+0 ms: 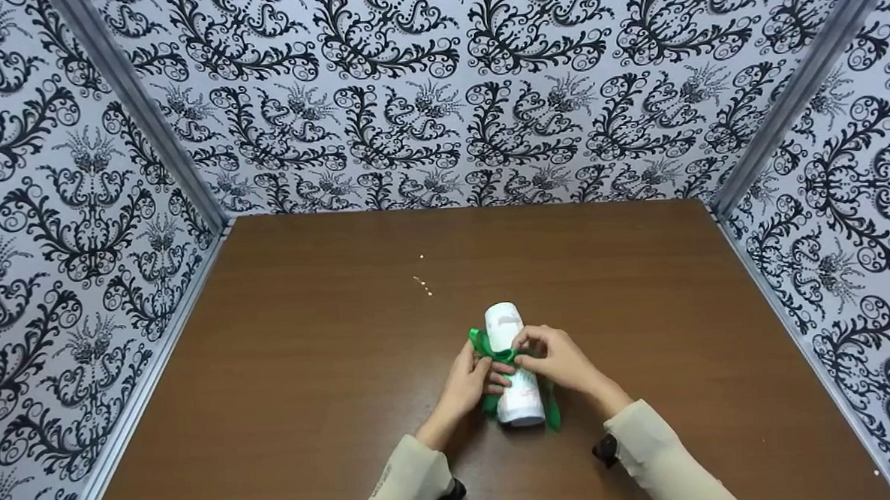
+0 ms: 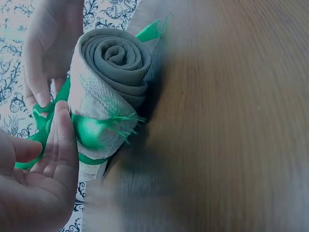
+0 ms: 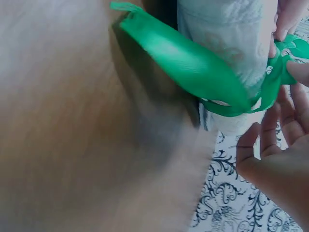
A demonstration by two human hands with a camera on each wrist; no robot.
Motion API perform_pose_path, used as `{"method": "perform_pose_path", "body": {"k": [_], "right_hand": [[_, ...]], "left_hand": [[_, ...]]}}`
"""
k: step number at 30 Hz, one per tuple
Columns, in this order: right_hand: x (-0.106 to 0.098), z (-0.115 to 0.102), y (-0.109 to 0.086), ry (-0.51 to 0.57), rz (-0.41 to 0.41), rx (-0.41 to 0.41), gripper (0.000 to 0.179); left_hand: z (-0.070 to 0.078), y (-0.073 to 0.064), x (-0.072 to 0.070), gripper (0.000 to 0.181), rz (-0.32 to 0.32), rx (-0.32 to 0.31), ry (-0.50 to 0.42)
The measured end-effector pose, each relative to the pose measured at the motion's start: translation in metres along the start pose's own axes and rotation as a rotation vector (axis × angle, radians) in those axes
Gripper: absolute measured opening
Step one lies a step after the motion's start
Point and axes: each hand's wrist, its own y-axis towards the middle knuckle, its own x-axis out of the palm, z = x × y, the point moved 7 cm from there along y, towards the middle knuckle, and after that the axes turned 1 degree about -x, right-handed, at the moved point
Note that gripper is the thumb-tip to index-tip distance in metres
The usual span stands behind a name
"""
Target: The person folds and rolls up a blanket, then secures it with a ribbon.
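A rolled-up white cloth (image 1: pixel 503 324) with faint markings lies lengthwise on the table, and a green ribbon (image 1: pixel 481 343) is tied around its middle. On the roll's left side, my left hand (image 1: pixel 466 378) pinches the ribbon between thumb and fingers. From the right, my right hand (image 1: pixel 562 359) pinches the ribbon at the knot with thumb and forefinger. The left wrist view shows the spiral end of the roll (image 2: pixel 115 58) and a frayed ribbon tail (image 2: pixel 89 133). Another loose tail of the ribbon (image 3: pixel 188 65) hangs off the roll in the right wrist view.
The brown wooden table (image 1: pixel 305 324) spreads around the roll. Small pale specks (image 1: pixel 425 285) lie beyond it. Walls with a black-and-white scroll pattern (image 1: pixel 423 93) enclose the back and both sides, with grey metal strips at the corners.
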Motion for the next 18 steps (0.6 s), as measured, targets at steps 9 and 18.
{"method": "perform_pose_path", "body": {"k": [9,18], "right_hand": [[0.0029,0.0059,0.0059,0.107,-0.009,0.027,0.017],[0.0019,0.0066,0.0078,0.163,-0.083,0.162,0.021]], "left_hand": [[-0.0014,0.0001,0.0001,0.027,0.027,-0.019,-0.056],[-0.0002,-0.001,0.0024,0.03,0.034,-0.033,-0.072]]}}
